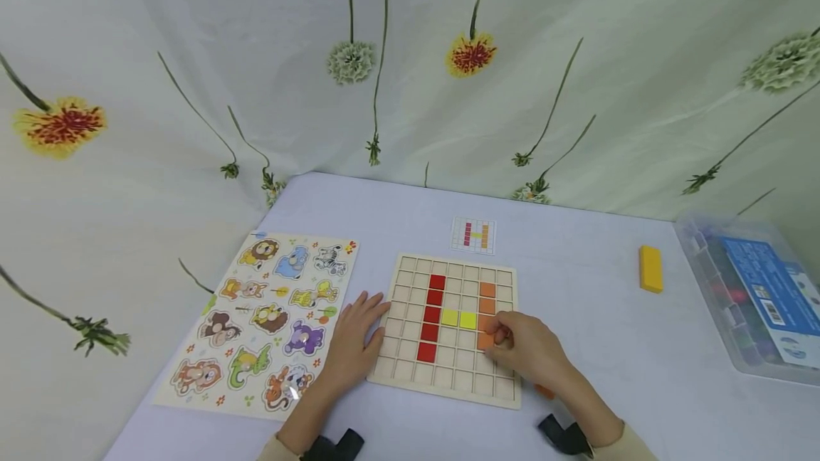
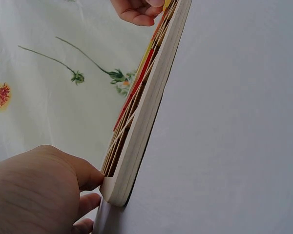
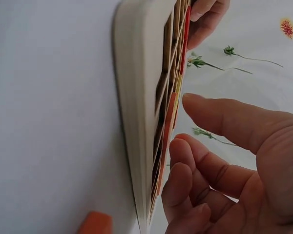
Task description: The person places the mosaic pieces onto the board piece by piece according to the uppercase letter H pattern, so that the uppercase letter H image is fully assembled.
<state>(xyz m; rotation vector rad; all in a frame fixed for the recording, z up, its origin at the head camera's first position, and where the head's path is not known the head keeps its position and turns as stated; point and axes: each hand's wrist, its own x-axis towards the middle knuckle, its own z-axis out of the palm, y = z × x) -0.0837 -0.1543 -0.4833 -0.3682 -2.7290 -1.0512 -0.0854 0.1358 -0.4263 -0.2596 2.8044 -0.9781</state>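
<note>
A wooden grid board [image 1: 448, 381] lies flat on the table. Red tiles [image 1: 430, 332] form a column on it, and two yellow tiles [image 1: 458, 319] sit between that column and the orange tiles [image 1: 487, 297] on the right. My left hand [image 1: 354, 336] rests at the board's left edge with its fingers extended; a digit touches the frame in the left wrist view. My right hand [image 1: 532, 347] is over the lower orange tiles, partly hiding them. In the right wrist view its thumb [image 3: 224, 119] stands apart from the bent fingers, with nothing between. A loose orange tile [image 1: 544, 391] lies under the right wrist.
Behind the board is a small pattern card [image 1: 473, 235] with a similar coloured design. An animal puzzle board [image 1: 256, 326] lies on the left. To the right are a yellow block [image 1: 650, 269] and a clear plastic box [image 1: 724, 304]. A flowered cloth [image 1: 410, 105] hangs behind the table.
</note>
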